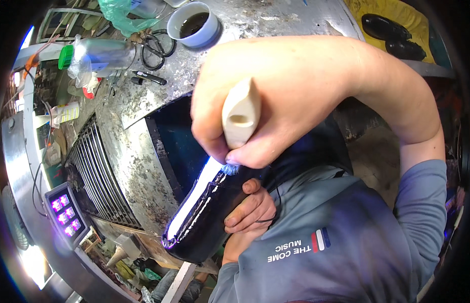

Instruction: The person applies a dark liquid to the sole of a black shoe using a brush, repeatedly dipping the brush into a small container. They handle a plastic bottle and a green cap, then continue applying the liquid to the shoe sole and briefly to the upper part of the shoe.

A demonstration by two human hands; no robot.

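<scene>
A dark shoe (pixel 200 232) lies tilted across my lap, its rounded end pointing to the lower left. White stitches run along its edge, and a strip of its underside shines bright white under the light. My left hand (pixel 252 208) grips the shoe's right side, with the fingers bent against it. Above it, my right hand (pixel 275 101) is closed round the pale handle of a brush (pixel 241 113). The brush's bluish bristles touch the shoe near the stitched edge. Much of the shoe's far end is hidden behind my right hand.
On the stained metal bench stand a plastic cup (pixel 193 25) of dark liquid and a green-capped bottle (pixel 96 54) lying down. A black marker (pixel 151 77) lies nearby. Two black soles (pixel 386 28) rest on yellow material, far right. A lit lamp panel (pixel 67 214) and a slatted grille (pixel 101 177) are left.
</scene>
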